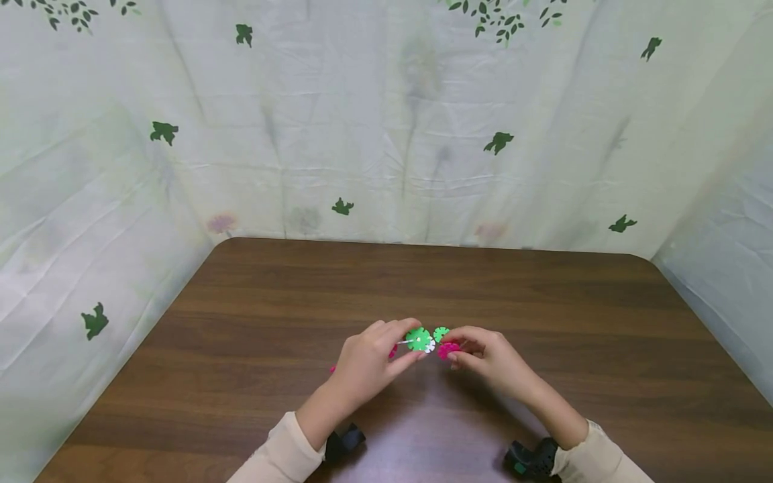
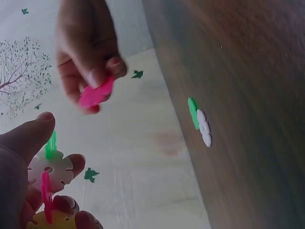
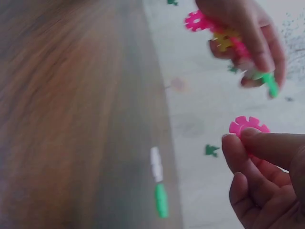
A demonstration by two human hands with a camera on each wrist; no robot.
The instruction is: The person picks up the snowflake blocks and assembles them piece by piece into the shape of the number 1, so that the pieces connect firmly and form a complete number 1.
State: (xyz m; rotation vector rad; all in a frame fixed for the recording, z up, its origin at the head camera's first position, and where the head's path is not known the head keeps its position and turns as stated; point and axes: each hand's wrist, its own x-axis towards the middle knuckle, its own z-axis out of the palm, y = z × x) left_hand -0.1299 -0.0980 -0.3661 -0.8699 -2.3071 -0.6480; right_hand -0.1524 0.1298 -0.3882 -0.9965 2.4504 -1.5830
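My left hand (image 1: 371,359) grips a chain of notched plastic discs slotted together at right angles. In the left wrist view its green disc (image 2: 51,145), white disc (image 2: 59,169), pink disc (image 2: 46,195) and yellow disc (image 2: 52,222) show, partly covered by fingers. Another pink disc (image 3: 194,21) sticks out at the chain's far end in the right wrist view. Between thumb and fingertips, my right hand (image 1: 495,359) pinches a loose pink disc (image 3: 247,125). In the head view this disc is just right of the chain's green end.
On the wooden table (image 1: 290,295), a green disc (image 2: 193,113) and a white disc (image 2: 204,127) lie side by side beyond the hands. A pale curtain with green leaf prints (image 1: 362,134) hangs behind the table's far edge. Dark wrist devices (image 1: 531,459) sit under both wrists.
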